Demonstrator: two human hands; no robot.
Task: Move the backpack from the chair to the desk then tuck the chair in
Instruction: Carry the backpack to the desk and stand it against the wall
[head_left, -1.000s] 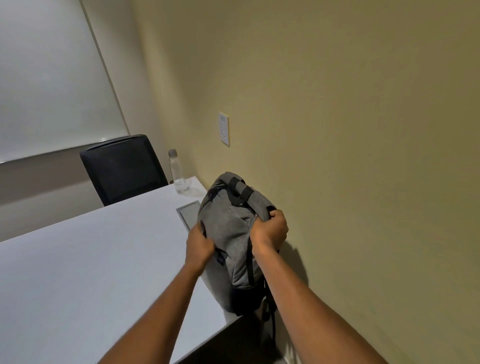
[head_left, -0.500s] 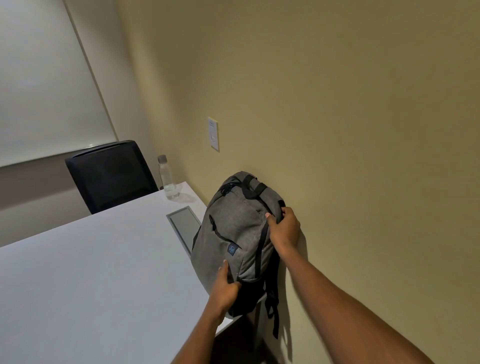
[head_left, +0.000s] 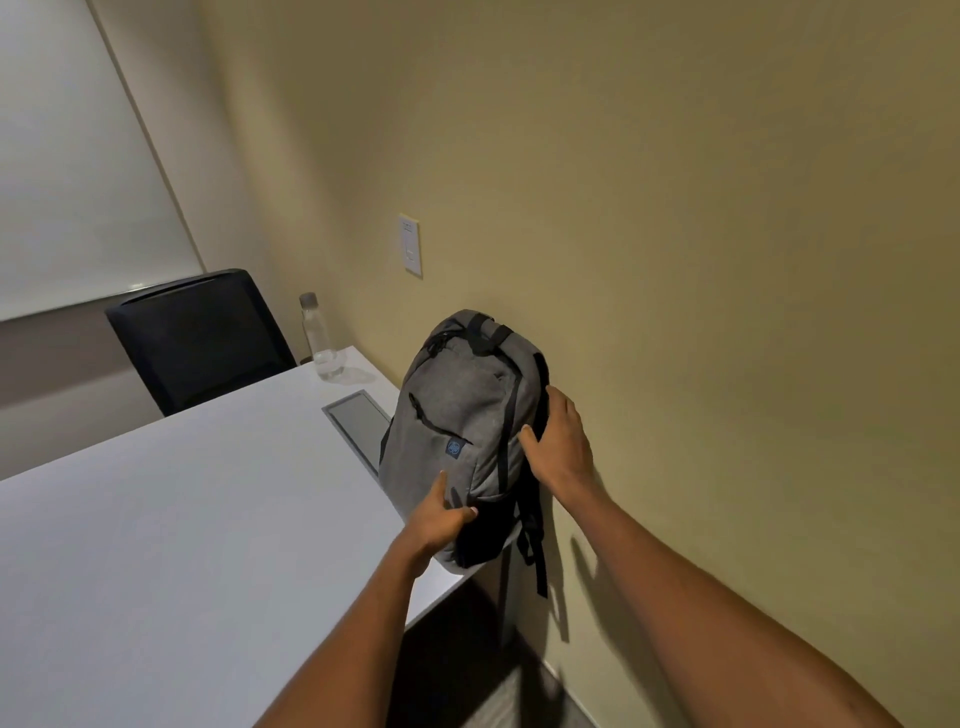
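A grey backpack (head_left: 462, 415) with black straps stands upright on the near right corner of the white desk (head_left: 156, 519), leaning close to the beige wall. My left hand (head_left: 441, 514) grips its lower front edge, thumb on the fabric. My right hand (head_left: 561, 447) rests against its right side by the shoulder strap, fingers loosely spread. One black strap dangles over the desk edge. The chair the backpack came from is out of view.
A black chair (head_left: 202, 338) stands at the desk's far side. A clear water bottle (head_left: 319, 338) is at the far right corner. A grey cable hatch (head_left: 358, 426) is set into the desk behind the backpack. A wall switch plate (head_left: 410, 244) hangs above.
The backpack turned and settled upright on the desk corner. My left hand slid from its upper side down to its lower front. My right hand loosened from the top strap to the side.
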